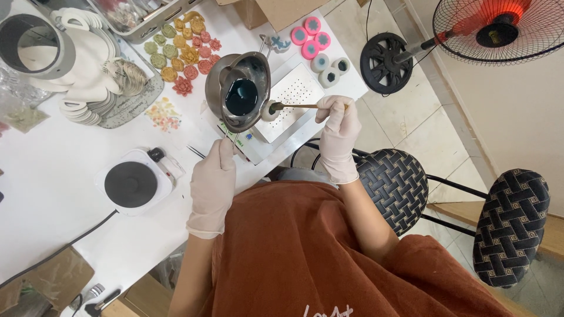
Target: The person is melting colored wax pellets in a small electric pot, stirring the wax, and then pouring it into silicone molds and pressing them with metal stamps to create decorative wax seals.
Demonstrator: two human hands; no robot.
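My left hand (214, 173), in a pale glove, grips the thin handle of a small metal pouring pot (239, 88) that holds dark teal liquid and is tilted toward the right. My right hand (338, 126), also gloved, holds a wooden-handled spoon (294, 107) whose bowl sits at a small white round holder (270, 111) beside the pot's spout. Both are above a white perforated tray (296, 94) on the white table (53, 188).
A small black-topped electric hot plate (132, 183) stands left of my left hand. Several flower-shaped coloured pieces (182, 56), pink and white round pieces (317, 44) and white moulds (88, 82) lie farther back. Patterned stools (395, 185) and a floor fan (499, 26) stand at right.
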